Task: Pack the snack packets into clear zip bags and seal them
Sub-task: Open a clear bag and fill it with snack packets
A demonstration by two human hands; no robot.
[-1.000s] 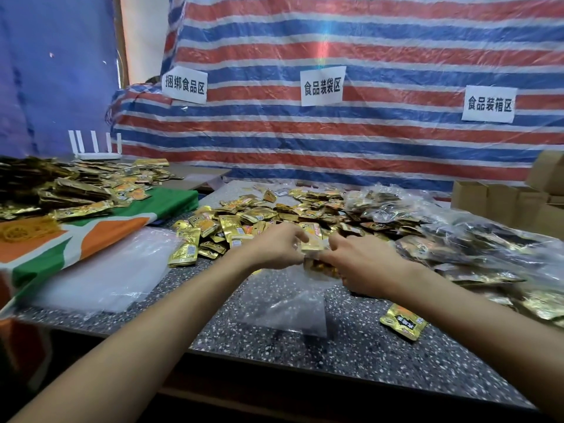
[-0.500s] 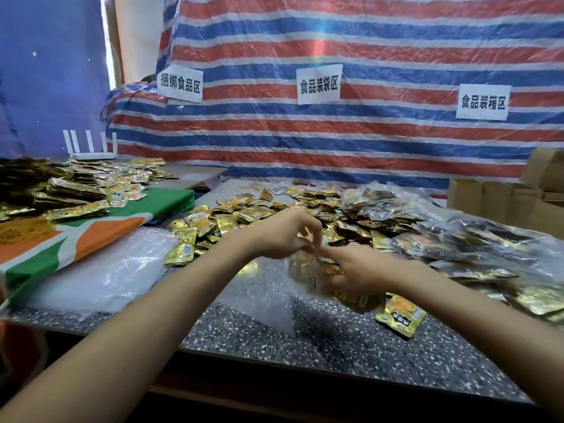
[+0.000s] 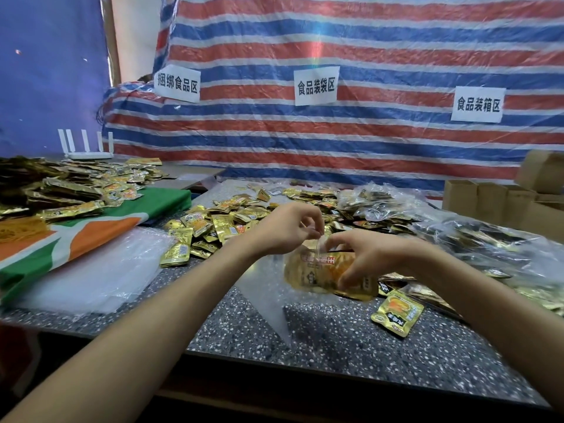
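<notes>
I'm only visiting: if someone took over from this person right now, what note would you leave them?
Left hand pinches the top edge of the clear plastic zip bag, which holds gold foil snack packets.
Right hand grips that bag's right side, over the grey speckled table.
Done: this bag is loaded; filled clear bags lie piled on the right.
Left: I cannot tell if the zip is closed, so press it shut. Then bag the loose gold packets behind the hands and the single gold packet beside the right forearm, using the empty clear bags on the left.
</notes>
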